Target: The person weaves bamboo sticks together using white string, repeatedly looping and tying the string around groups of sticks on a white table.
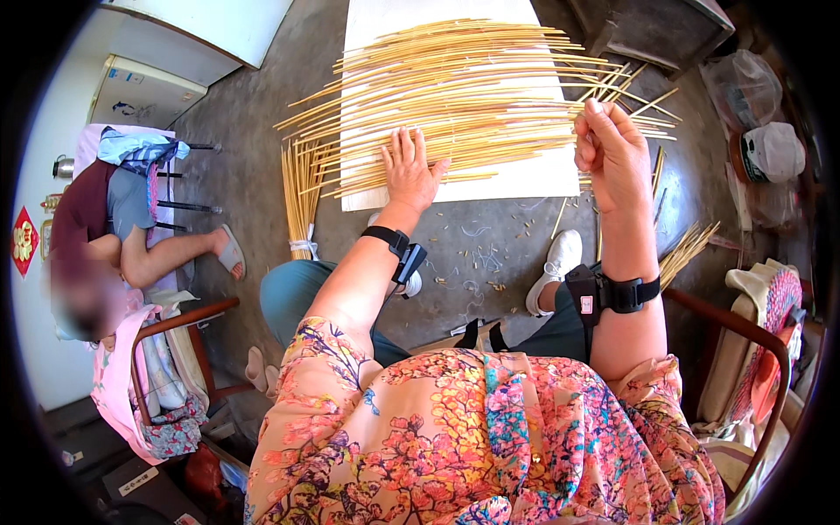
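Note:
My left hand (408,175) lies palm down, fingers apart, on rows of thin yellow sticks (437,87) laid roughly side by side across a white board (376,201). My right hand (613,153) is raised at the right ends of the rows, its fingers curled with the thumb against the index finger; what is between them, if anything, is too small to tell. A bundle of sticks (300,214) bound with white cord stands by the board's left side. More loose sticks (687,254) lie to the right, beside my right forearm.
A person (144,227) in a maroon top sits at the left by a chair piled with cloth (166,402). Cut bits and threads (477,258) litter the floor by my shoes. A dark cabinet (656,31), plastic bags (744,87) and a cushioned chair (752,350) are at the right.

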Demonstrator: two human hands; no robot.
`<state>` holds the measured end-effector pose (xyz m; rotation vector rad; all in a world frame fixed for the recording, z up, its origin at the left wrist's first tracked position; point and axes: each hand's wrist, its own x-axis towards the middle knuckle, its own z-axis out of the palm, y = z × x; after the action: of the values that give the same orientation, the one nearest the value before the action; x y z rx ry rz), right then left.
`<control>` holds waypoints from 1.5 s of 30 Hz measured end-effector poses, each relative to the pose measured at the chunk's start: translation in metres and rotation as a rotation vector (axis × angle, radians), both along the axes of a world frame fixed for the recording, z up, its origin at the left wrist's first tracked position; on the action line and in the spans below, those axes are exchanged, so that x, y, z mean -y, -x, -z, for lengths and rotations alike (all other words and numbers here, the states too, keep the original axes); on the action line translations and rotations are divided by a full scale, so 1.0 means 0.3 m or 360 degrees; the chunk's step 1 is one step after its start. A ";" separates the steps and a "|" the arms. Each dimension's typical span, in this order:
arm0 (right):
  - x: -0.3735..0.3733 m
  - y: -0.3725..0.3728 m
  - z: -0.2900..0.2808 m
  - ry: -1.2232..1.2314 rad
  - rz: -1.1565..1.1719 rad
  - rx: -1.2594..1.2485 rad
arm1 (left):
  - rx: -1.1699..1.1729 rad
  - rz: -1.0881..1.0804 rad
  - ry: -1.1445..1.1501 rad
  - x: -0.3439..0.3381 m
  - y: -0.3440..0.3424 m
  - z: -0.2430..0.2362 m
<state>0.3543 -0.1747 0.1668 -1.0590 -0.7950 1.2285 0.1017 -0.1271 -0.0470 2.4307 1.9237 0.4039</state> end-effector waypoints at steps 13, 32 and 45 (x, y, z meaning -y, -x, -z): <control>-0.039 0.009 0.031 -0.0040 0.0004 -0.0174 | 0.0147 -0.0178 0.0148 -0.027 0.023 -0.044; -0.029 0.103 -0.116 -0.0249 -0.0147 0.0209 | 0.0647 0.0575 0.0606 -0.329 0.142 -0.341; 0.029 0.168 0.041 0.0591 -0.0138 0.0367 | 0.0890 0.0461 0.0239 -0.105 0.015 -0.296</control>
<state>0.3039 -0.1833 0.1545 -1.5022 -0.8121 1.3771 0.0972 -0.0955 0.0419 2.1452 1.3055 0.7874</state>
